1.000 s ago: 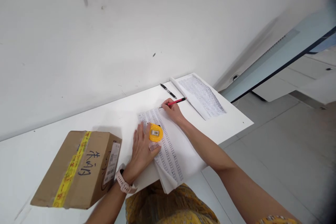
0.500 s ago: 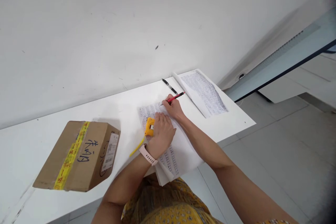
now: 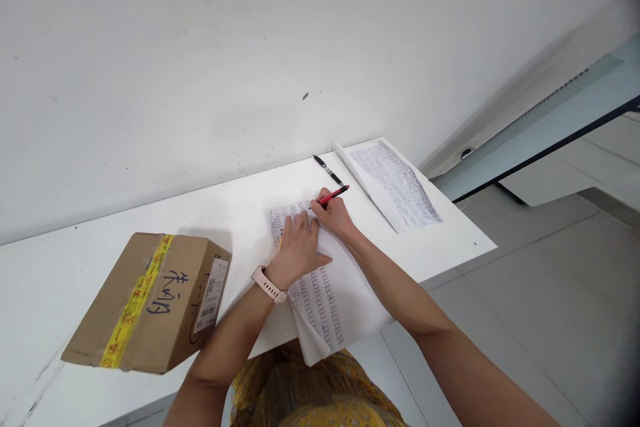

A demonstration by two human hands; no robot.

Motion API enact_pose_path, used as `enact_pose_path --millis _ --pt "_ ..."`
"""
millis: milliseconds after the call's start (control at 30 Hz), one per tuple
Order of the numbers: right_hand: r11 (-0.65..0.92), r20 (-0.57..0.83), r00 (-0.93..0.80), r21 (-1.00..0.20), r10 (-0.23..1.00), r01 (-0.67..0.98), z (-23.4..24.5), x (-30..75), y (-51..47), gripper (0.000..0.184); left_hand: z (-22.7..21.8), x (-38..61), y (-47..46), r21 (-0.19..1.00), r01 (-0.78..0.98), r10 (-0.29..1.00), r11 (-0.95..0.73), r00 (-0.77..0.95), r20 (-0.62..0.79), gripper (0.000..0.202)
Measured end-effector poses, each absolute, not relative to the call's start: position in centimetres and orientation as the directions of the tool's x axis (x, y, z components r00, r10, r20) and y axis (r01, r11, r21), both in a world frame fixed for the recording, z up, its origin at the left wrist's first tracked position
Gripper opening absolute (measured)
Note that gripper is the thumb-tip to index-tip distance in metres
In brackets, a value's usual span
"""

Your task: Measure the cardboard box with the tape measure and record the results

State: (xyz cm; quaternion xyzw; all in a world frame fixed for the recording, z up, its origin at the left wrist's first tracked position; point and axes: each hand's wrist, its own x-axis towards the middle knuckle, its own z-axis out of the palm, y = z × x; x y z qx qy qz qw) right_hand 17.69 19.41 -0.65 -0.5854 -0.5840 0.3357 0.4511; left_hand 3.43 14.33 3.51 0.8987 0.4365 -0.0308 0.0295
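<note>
My right hand (image 3: 334,215) pinches a red and black pen (image 3: 336,195), its tip down at the upper part of a written sheet (image 3: 323,307). Rows of handwriting fill parts of that paper, which overhangs the front edge of the table. My left hand (image 3: 299,247) lies flat on the sheet just left of the pen, fingers spread, with a pale pink watch band on the wrist. Only a thin sliver of the yellow tape measure (image 3: 281,241) shows beside the left hand; the rest is hidden.
To the left, a taped cardboard box (image 3: 135,307) sits on the white table (image 3: 240,213). A black pen (image 3: 327,169) lies toward the back, beside another sheet covered in writing (image 3: 400,187). The wall (image 3: 250,67) runs along the rear edge.
My left hand has slid left and slightly up over the yellow tape measure, which now barely shows, and its fingers have spread. The right hand still holds the red pen, now tilted slightly flatter.
</note>
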Motion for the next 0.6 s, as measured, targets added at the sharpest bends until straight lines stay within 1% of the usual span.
enact_pose_path --millis 600 --pt "0.101 0.146 0.08 -0.906 0.986 0.412 -0.52 17.51 19.28 0.021 2.91 3.48 14.48 0.029 0.767 0.765 -0.641 0.642 -0.05 0.088"
